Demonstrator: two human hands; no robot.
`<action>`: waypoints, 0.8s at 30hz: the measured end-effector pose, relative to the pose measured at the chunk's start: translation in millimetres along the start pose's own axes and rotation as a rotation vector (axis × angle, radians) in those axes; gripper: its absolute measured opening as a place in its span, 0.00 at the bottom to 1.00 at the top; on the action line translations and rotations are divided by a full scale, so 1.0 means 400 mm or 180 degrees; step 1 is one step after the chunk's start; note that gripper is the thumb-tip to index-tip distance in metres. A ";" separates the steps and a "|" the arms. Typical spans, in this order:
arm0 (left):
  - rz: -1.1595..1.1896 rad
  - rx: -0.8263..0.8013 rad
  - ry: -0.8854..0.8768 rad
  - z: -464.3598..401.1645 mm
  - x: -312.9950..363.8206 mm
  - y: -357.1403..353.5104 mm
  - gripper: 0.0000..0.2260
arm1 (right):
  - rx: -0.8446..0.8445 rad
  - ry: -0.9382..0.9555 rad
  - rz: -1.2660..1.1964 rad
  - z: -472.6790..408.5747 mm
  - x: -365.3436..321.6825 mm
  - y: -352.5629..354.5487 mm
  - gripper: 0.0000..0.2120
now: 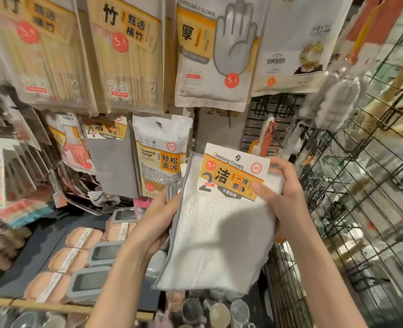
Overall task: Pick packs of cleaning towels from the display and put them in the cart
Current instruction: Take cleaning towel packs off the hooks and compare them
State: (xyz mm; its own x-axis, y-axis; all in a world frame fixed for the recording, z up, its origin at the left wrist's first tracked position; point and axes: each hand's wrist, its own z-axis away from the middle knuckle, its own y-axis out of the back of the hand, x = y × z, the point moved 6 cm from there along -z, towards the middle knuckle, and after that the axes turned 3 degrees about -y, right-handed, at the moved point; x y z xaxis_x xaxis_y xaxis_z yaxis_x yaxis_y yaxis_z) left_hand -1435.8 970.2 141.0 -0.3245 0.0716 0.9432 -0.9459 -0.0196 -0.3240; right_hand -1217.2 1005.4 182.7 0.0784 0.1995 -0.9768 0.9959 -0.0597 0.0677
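- The pack of cleaning towels (217,223) is off its peg and held in front of the display, just right of the hanging cleaning sponge pack (159,157) and above the cups on the shelf below.
- The left hand (158,221) grips the pack's left edge; its fingers go behind the cloth, so I cannot tell how they lie.
- The right hand (283,192) pinches the upper right corner, thumb pressed on the orange label card (233,174), fingers curled round the back.
- To my eye the step in hand is carrying it over to the cart; no cart is clearly in view, though black wire mesh (361,185) stands right of the pack.
- Best keep both hands on: the cloth is limp and would fold if held by the card alone.
- Lift it clear of the cups before swinging it away.
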 end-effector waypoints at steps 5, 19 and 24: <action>0.0143 -0.0057 0.0026 -0.009 -0.003 0.014 0.10 | -0.0011 0.0010 0.0016 -0.010 -0.002 -0.005 0.26; 0.0320 0.0285 -0.0141 -0.032 0.007 0.103 0.16 | 0.0266 -0.0047 0.0170 -0.070 0.024 0.009 0.16; 0.0235 0.0344 -0.0231 -0.033 0.022 0.143 0.15 | 0.0116 -0.0076 0.0065 -0.098 0.018 0.003 0.13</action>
State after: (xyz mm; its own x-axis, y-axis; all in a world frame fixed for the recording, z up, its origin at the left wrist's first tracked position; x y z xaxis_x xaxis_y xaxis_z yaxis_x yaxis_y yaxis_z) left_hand -1492.7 983.0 130.0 -0.3890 -0.0063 0.9212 -0.9131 -0.1297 -0.3864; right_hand -1213.8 1045.2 183.8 0.0971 0.1745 -0.9799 0.9918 -0.0991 0.0806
